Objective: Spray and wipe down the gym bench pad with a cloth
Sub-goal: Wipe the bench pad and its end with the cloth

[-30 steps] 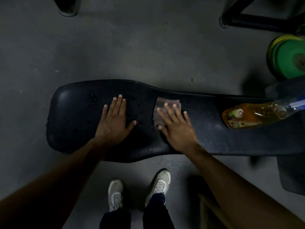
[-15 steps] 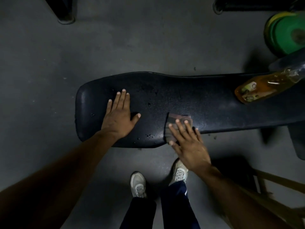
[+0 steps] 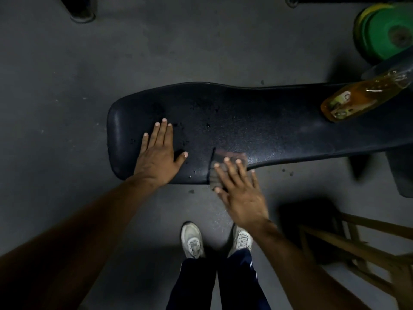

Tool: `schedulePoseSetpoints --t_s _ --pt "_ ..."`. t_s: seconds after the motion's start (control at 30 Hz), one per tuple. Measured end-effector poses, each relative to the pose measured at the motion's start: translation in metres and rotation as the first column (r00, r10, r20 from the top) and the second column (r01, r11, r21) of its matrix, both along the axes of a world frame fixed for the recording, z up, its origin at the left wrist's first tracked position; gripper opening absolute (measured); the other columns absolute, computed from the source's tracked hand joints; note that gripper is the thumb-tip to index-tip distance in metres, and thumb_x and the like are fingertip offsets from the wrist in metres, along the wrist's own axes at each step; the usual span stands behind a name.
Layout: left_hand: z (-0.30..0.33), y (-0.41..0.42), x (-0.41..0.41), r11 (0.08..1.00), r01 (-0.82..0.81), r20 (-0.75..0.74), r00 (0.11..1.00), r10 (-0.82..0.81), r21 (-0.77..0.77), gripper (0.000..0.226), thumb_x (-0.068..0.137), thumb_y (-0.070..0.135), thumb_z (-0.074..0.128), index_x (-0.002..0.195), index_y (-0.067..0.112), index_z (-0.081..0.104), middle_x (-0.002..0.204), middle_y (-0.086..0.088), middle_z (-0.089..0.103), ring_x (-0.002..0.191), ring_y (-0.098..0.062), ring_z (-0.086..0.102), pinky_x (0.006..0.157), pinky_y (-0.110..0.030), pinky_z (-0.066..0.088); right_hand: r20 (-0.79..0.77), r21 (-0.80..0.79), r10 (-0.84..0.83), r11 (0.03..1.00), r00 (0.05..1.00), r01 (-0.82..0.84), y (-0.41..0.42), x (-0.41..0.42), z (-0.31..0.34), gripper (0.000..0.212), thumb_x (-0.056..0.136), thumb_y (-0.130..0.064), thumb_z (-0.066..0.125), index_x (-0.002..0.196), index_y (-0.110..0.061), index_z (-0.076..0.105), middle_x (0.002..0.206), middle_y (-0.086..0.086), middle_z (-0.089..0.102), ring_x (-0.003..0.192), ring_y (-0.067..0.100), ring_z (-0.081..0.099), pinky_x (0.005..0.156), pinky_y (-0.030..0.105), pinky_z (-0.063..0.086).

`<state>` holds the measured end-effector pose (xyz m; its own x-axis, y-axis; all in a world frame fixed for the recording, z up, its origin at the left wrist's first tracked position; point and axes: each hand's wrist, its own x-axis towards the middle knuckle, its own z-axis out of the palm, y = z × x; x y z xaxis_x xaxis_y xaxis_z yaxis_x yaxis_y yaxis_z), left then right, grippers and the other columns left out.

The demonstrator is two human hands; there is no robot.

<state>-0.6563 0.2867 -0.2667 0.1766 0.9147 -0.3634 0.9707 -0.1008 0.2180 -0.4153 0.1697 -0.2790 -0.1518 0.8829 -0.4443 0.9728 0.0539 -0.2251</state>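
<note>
A long black bench pad (image 3: pixel 257 124) lies across the view, dotted with dark droplets near its left end. My left hand (image 3: pixel 157 154) rests flat on the pad's left part, fingers straight. My right hand (image 3: pixel 240 190) presses a small brownish cloth (image 3: pixel 225 159) with straight fingers against the pad's near edge; part of the cloth hangs over that edge. A clear spray bottle of amber liquid (image 3: pixel 357 100) lies on the pad's right end.
Green and yellow weight plates (image 3: pixel 384 30) stand at the upper right. A wooden frame (image 3: pixel 357 245) sits at the lower right on the grey floor. A dark equipment foot (image 3: pixel 81 12) shows at the top left. My white shoes (image 3: pixel 192 240) are below the pad.
My right hand slid the cloth from the pad's middle toward me, down to its near edge. The left hand stayed flat on the pad. The camera view shifted left.
</note>
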Motion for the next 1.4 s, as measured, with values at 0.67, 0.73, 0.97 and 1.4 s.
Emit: schedulePoseSetpoints --t_s 0.67,0.73,0.97,1.4 --pt "-0.004 0.002 -0.036 0.994 -0.106 0.017 0.994 0.106 0.025 0.092 0.1 0.059 0.04 0.162 0.01 -0.007 0.17 -0.004 -0.016 0.156 -0.019 -0.013 0.126 -0.043 -0.006 0.018 0.033 -0.126 0.992 0.992 0.125 0.067 -0.021 0.01 0.062 0.113 -0.054 0.023 0.168 -0.039 0.0 0.177 -0.007 -0.01 0.163 0.024 -0.015 0.133 0.051 -0.002" --pt "-0.004 0.007 -0.041 0.993 -0.116 0.024 0.993 0.116 0.026 0.092 0.1 0.059 0.04 0.162 0.01 -0.006 0.17 -0.004 -0.015 0.157 -0.019 -0.012 0.126 -0.043 -0.006 -0.004 0.012 -0.186 0.982 0.983 0.186 0.101 -0.027 0.011 0.063 0.113 -0.052 0.024 0.169 -0.037 0.002 0.178 -0.005 -0.009 0.164 0.025 -0.015 0.132 0.052 -0.002" --pt "-0.005 0.02 -0.048 0.987 -0.159 0.048 0.986 0.159 -0.005 0.09 0.1 0.059 0.038 0.162 0.01 -0.006 0.17 -0.005 -0.015 0.157 -0.02 -0.012 0.126 -0.044 -0.005 -0.088 0.03 0.276 0.961 0.957 -0.274 0.08 -0.076 0.013 0.066 0.109 -0.057 0.024 0.169 -0.034 0.01 0.178 -0.004 0.0 0.164 0.026 -0.009 0.133 0.053 0.005" --pt "-0.011 0.054 -0.04 0.991 -0.137 0.064 0.988 0.137 -0.007 0.091 0.1 0.06 0.039 0.161 0.01 -0.006 0.17 -0.006 -0.015 0.157 -0.021 -0.012 0.126 -0.044 -0.006 -0.057 -0.04 -0.087 0.996 0.995 0.085 0.193 -0.042 0.012 0.064 0.112 -0.055 0.025 0.169 -0.037 0.004 0.178 -0.005 -0.009 0.164 0.027 -0.015 0.131 0.055 -0.003"
